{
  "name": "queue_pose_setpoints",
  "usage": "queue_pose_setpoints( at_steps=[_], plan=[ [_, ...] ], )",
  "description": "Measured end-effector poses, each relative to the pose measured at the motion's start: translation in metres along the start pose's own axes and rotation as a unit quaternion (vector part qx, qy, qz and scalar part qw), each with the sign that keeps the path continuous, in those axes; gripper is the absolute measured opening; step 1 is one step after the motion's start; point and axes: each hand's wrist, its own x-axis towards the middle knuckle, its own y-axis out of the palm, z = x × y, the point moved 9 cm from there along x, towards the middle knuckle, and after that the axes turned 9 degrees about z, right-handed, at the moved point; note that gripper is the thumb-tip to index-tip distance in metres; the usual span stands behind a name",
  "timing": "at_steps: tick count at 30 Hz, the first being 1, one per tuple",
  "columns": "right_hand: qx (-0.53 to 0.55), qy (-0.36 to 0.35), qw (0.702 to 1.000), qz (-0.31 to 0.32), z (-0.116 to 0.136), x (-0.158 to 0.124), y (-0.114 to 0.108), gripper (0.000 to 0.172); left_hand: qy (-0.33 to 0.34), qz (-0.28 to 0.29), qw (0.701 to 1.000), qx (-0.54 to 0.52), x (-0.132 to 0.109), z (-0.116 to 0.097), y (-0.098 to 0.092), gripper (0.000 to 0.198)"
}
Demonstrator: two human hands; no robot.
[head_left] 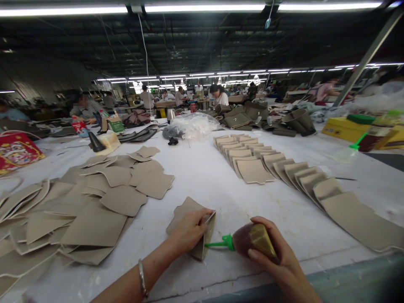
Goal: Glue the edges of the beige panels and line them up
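My left hand (188, 232) pinches a tan cut leather piece (186, 210) and folds its edge upright on the white table (208, 176). My right hand (277, 256) is wrapped round a brown squeeze bottle of glue (252, 240). The bottle's green nozzle (217, 243) points left and touches the folded edge of the piece. A silver bracelet (142, 277) sits on my left wrist.
A loose heap of tan pieces (88, 210) covers the table's left. A row of overlapped tan pieces (284, 172) runs from the middle to the right edge. Clear plastic bags (194, 125), finished bags (243, 115) and a yellow box (345, 128) lie farther back. Other people work at far tables.
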Motion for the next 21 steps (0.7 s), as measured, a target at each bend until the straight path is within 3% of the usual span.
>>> queue_pose_setpoints(
  at_steps=[3, 11, 15, 19, 21],
  plan=[
    [0.008, -0.003, 1.0, 0.023, -0.001, 0.003, 0.004, 0.05, -0.006, 0.001, 1.0, 0.006, 0.0, 0.0, 0.0, 0.051],
    [-0.057, -0.043, 0.994, -0.085, 0.002, 0.028, -0.027, 0.051, 0.0, 0.018, 1.0, 0.007, 0.003, -0.008, 0.001, 0.052],
    [-0.056, -0.043, 0.993, -0.089, 0.0, 0.025, -0.028, 0.051, -0.01, 0.025, 1.0, 0.011, 0.003, -0.01, 0.001, 0.053],
    [0.084, 0.034, 0.996, -0.018, -0.01, 0.019, -0.009, 0.05, -0.024, 0.015, 0.999, 0.023, 0.003, -0.008, 0.002, 0.052],
    [0.225, 0.077, 0.971, -0.004, -0.018, 0.016, -0.002, 0.047, -0.028, 0.013, 0.999, 0.03, 0.002, -0.007, 0.002, 0.052]
  ],
)
